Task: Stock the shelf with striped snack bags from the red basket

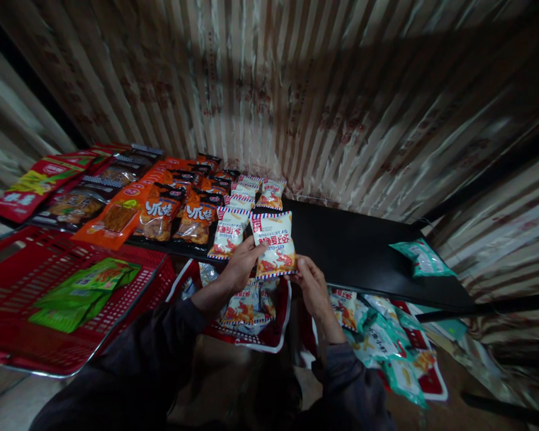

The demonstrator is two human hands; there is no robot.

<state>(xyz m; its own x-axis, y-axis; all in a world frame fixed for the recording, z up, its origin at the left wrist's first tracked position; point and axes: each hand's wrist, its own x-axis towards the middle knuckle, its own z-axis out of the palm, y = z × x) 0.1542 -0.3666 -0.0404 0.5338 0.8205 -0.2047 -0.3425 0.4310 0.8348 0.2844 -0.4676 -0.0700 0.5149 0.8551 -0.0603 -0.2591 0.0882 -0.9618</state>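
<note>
Between my two hands is a white snack bag with red lettering, held upright at the front edge of the black shelf. My left hand grips its left side, the thumb over the front. At its lower right corner, my right hand pinches the bag with the fingertips. Directly left on the shelf leans a matching white bag, with several more of the kind behind it. Below my hands, a red basket with a white rim holds more white bags.
Orange-black bags, flat orange packs and red packs line the shelf's left. A teal bag lies at its right end. A red basket holds green packs. Another basket at lower right holds teal bags.
</note>
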